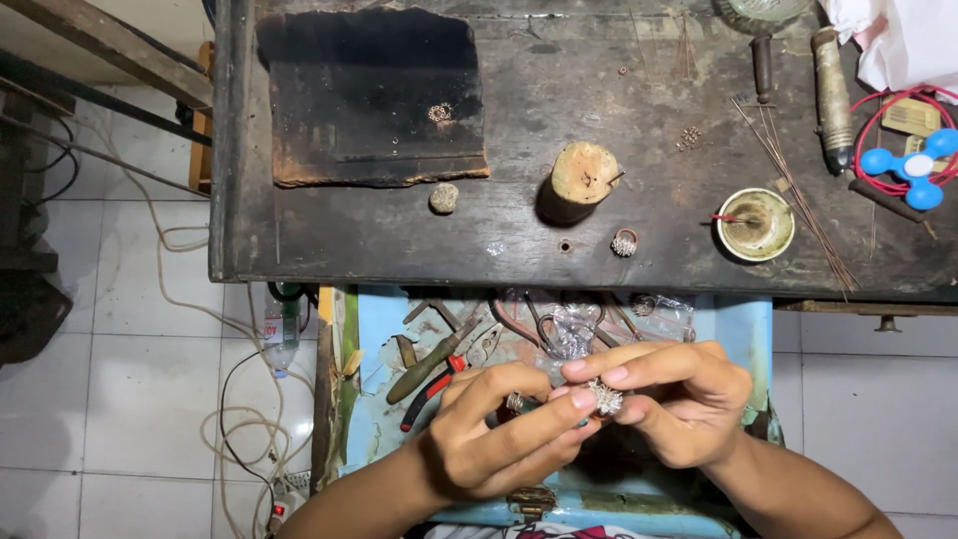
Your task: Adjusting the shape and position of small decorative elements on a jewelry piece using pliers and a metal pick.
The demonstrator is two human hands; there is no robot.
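Observation:
Both my hands meet over an open blue drawer [750,329] below a dark workbench [619,215]. My right hand [679,404] pinches a small silvery beaded ornament [603,397] between thumb and fingers. My left hand [499,439] touches the same ornament with its fingertips and seems to hold a thin tool [515,402] under the fingers; what kind of tool I cannot tell. A similar silvery ring [624,243] lies on the bench near its front edge.
The drawer holds pliers [431,361], scissors and clear plastic bags [569,327]. On the bench stand a wooden peg [582,180], a charred black board [371,95], a small round dish [756,225], thin wires [793,185], a torch-like tool [831,95]. Cables trail on the tiled floor at left.

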